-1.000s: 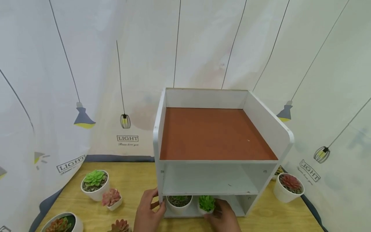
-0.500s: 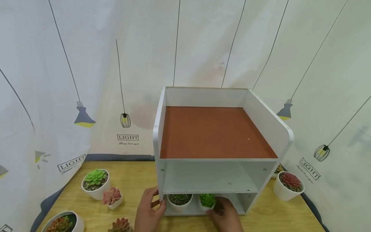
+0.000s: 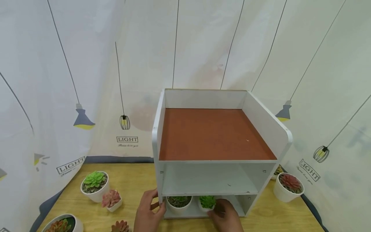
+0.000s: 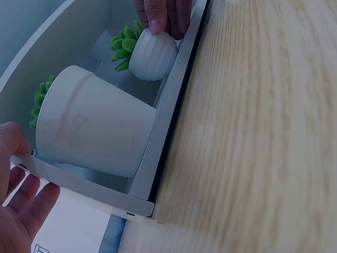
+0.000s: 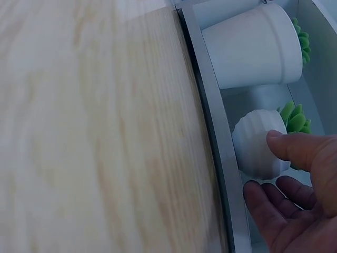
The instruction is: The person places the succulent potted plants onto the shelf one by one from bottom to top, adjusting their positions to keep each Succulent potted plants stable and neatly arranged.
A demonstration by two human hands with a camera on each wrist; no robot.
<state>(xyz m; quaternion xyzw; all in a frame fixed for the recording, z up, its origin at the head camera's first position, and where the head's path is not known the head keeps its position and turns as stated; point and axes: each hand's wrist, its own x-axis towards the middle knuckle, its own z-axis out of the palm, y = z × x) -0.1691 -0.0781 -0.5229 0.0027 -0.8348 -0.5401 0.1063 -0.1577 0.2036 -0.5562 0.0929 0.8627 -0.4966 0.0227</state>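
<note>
A white shelf unit (image 3: 210, 177) with a brown top panel (image 3: 214, 135) stands on the wooden table. My left hand (image 3: 149, 211) grips the front edge of its left side panel, thumb inside and fingers outside. On the bottom shelf, a larger white-potted succulent (image 4: 95, 124) stands at the left end. To its right is a small green succulent in a ribbed white pot (image 5: 260, 145), near the front edge. My right hand (image 3: 226, 216) holds this small pot, the thumb (image 5: 284, 145) on one side and curled fingers around the other. The larger plant's top is partly hidden by the middle shelf.
Left of the unit stand a green potted succulent (image 3: 95, 187), a pink one (image 3: 111, 199), an orange one (image 3: 62, 224) and a reddish one (image 3: 120, 226) at the lower edge. A red potted succulent (image 3: 289, 187) stands at right, with another partly hidden behind it.
My right hand has shifted very slightly to the right at the small pot. The left hand keeps its grip on the side panel, and the other plants have not moved.
</note>
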